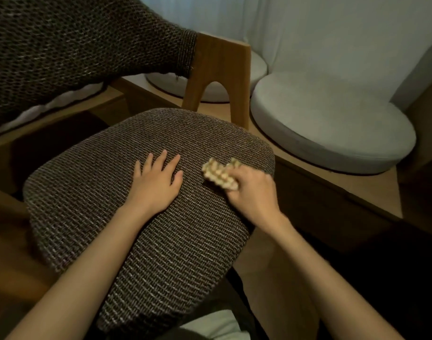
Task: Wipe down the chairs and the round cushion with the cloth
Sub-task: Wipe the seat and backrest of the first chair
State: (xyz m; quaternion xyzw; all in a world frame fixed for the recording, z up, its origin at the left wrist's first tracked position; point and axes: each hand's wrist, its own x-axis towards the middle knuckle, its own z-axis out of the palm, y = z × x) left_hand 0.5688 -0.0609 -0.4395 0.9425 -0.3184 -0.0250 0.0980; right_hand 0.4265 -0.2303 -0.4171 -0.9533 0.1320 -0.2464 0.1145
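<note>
A chair with a brown woven seat [141, 236] fills the middle of the view, its woven backrest [70, 45] rising at the upper left. My left hand [156, 182] lies flat on the seat with straight, spread fingers. To its right, my right hand [253, 190] grips a small bunched beige waffle-textured cloth [219, 174] and holds it against the seat near its right edge. A round light-grey cushion [332, 123] lies on a raised wooden platform [344, 192] at the right, beyond the chair.
A wooden chair leg frame [217, 77] stands behind the seat. A second pale round cushion [254, 69] sits partly hidden behind it. White curtains [308, 28] hang at the back. The wooden platform's edge runs diagonally past the chair's right side.
</note>
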